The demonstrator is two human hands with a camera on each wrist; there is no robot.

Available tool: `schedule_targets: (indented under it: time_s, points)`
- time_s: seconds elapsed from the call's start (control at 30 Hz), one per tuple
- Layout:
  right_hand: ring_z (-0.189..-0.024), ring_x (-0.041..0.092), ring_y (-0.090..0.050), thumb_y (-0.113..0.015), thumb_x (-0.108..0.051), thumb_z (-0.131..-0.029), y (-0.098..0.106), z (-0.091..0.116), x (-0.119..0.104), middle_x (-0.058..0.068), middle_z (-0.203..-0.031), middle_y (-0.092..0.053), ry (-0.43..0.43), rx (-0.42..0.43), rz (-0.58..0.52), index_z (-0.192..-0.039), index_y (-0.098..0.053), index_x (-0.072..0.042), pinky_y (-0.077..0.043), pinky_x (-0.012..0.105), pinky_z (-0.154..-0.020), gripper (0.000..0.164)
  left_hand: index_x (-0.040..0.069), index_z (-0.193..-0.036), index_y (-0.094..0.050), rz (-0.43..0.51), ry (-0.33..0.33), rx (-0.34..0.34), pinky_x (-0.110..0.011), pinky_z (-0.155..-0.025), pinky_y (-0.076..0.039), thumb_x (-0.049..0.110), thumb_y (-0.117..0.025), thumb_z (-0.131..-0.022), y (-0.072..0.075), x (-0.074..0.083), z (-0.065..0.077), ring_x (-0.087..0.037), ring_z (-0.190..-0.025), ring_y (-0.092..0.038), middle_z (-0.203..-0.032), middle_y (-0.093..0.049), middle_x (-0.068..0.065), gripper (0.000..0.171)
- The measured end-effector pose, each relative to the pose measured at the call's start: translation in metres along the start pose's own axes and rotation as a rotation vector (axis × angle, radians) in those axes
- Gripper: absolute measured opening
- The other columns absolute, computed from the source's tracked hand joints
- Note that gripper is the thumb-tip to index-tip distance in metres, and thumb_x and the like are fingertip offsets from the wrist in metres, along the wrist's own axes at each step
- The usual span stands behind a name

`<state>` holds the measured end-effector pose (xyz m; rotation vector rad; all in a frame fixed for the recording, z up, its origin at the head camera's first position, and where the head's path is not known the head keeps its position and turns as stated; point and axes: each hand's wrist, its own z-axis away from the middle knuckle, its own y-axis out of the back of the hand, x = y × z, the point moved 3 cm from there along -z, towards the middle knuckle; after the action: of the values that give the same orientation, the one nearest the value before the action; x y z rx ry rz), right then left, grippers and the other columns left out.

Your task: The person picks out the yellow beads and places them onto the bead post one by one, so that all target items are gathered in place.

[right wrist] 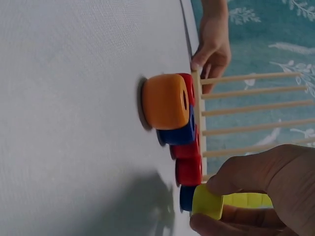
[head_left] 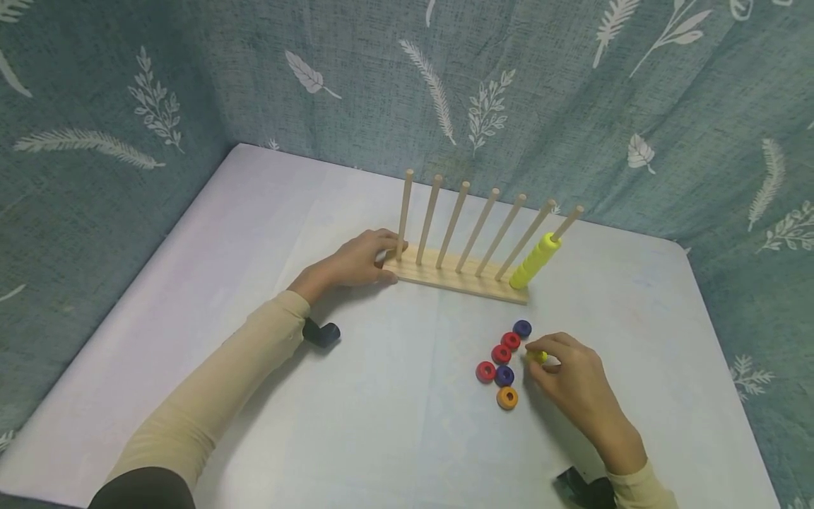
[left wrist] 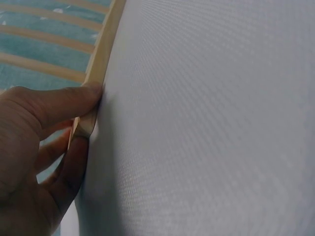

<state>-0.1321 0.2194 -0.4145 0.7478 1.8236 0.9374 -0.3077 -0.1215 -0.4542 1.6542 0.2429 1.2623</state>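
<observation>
A wooden peg rack (head_left: 454,278) with several upright pegs stands toward the back of the table. Its left end is gripped by my left hand (head_left: 362,260); in the left wrist view the thumb lies on one side of the base (left wrist: 100,59) and fingers on the other. The rightmost peg carries a stack of yellow beads (head_left: 536,261); the other pegs are bare. In front of the rack, my right hand (head_left: 575,382) pinches a yellow bead (right wrist: 206,202) between thumb and fingers, close beside a blue bead (right wrist: 186,196).
Loose beads lie left of my right hand: red ones (head_left: 501,354), blue ones (head_left: 504,375) and an orange one (head_left: 507,398). The white table (head_left: 356,424) is backed by a leaf-patterned teal cloth (head_left: 381,85). Dark wrist-worn pieces (head_left: 322,334) sit at both sleeves.
</observation>
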Motion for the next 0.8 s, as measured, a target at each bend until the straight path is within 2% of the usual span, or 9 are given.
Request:
schedule_targets:
  time_s: [0.13,0.4,0.8]
  points:
    - [-0.085,0.025,-0.071,-0.078,0.015,-0.07,0.003,0.0,0.003,0.006,-0.092,-0.067,0.017,0.0,-0.019,-0.089,-0.074,-0.001,-0.06,0.029,-0.06,0.025,0.009,-0.142,-0.057,-0.004,0.004,0.0,-0.05,-0.114,-0.031,0.023,-0.081,-0.086,0.0,0.0,0.0,-0.034,-0.137,-0.039,-0.148,-0.047,-0.013,0.063]
    - [-0.084,0.028,-0.071,-0.076,0.015,-0.071,0.015,-0.004,0.003,0.009,-0.093,-0.067,0.025,0.0,0.024,-0.089,-0.073,0.001,-0.06,0.03,-0.059,0.022,0.008,-0.142,-0.056,-0.001,0.003,-0.003,-0.05,-0.115,-0.031,0.022,-0.081,-0.086,0.0,0.0,0.0,-0.035,-0.138,-0.039,-0.149,-0.046,-0.013,0.063]
    - [-0.083,0.032,-0.071,-0.075,0.015,-0.073,0.049,-0.023,-0.001,0.013,-0.095,-0.068,0.051,0.051,0.105,-0.094,-0.073,0.003,-0.06,0.039,-0.061,0.024,0.008,-0.143,-0.055,-0.006,0.016,0.004,-0.05,-0.115,-0.03,0.022,-0.082,-0.085,0.0,0.0,0.0,-0.035,-0.138,-0.04,-0.148,-0.047,-0.014,0.065]
